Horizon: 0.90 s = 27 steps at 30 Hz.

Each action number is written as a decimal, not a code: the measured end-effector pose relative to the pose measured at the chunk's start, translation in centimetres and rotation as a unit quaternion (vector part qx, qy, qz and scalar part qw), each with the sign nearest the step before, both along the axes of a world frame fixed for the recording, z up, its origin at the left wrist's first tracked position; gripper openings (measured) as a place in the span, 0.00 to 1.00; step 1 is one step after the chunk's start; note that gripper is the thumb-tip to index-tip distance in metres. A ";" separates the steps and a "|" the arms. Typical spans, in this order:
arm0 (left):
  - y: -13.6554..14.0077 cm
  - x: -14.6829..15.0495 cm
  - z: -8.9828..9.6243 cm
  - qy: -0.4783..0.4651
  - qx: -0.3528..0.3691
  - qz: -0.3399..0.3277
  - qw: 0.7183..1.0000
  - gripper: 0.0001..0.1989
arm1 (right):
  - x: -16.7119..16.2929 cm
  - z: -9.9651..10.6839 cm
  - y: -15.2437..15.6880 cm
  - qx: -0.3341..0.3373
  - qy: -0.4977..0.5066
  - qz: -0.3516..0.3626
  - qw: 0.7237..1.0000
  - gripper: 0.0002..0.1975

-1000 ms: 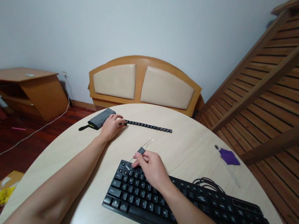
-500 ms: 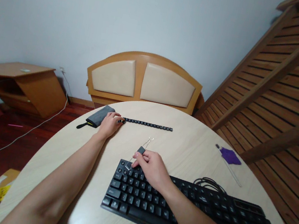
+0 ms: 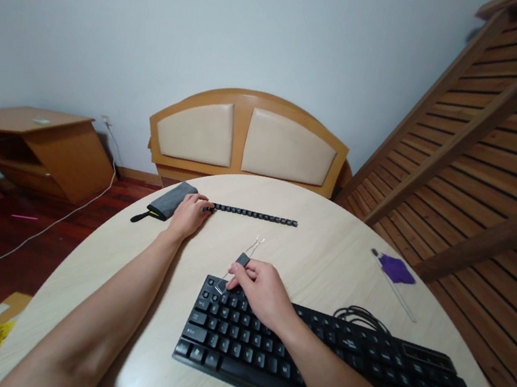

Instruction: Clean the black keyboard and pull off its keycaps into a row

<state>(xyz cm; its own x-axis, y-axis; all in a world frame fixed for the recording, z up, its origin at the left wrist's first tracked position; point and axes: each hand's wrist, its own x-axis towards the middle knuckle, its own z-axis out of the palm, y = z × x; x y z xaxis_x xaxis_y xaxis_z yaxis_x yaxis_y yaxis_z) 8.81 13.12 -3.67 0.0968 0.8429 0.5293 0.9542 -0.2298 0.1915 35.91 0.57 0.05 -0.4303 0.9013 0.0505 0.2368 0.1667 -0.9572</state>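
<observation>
My right hand [image 3: 266, 291] pinches a keycap puller [image 3: 243, 259] by its dark handle, over the upper left corner of a black keyboard [image 3: 255, 383]. One wire end of the puller points away from me; the other reaches down among the top-left keys. Several sockets in the keyboard's top row are without caps. Farther off, my left hand [image 3: 189, 215] rests on the table, its fingertips closed around a black keycap [image 3: 207, 209] at the left end of a straight row of keycaps [image 3: 255, 214].
A grey pouch [image 3: 172, 200] with a black strap lies left of my left hand. A purple cloth [image 3: 398, 269] and a thin brush-like stick [image 3: 396, 291] are at the right. The keyboard's coiled cable [image 3: 362, 315] sits behind it. A padded wooden headboard [image 3: 240, 140] stands beyond the round table [image 3: 326, 232].
The view has shifted very slightly. Both hands, the keycap puller and the row of keycaps stay practically where they were.
</observation>
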 end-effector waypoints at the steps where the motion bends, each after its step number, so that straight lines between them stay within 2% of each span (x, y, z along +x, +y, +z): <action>1: 0.0 0.0 0.0 -0.001 -0.001 0.001 1.000 0.10 | 0.0 0.0 0.0 -0.002 -0.002 -0.001 1.000 0.17; 27: -0.4 0.1 0.3 -0.034 -0.014 -0.017 0.999 0.10 | 0.0 0.5 -0.1 -0.012 0.004 -0.004 1.000 0.15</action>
<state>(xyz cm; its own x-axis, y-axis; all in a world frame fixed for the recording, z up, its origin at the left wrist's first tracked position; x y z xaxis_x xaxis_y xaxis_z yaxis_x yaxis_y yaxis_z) 8.87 12.74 -3.34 0.0910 0.8539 0.5124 0.9307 -0.2560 0.2614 35.92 0.45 0.57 -0.4228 0.9057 0.0315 0.2311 0.1414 -0.9626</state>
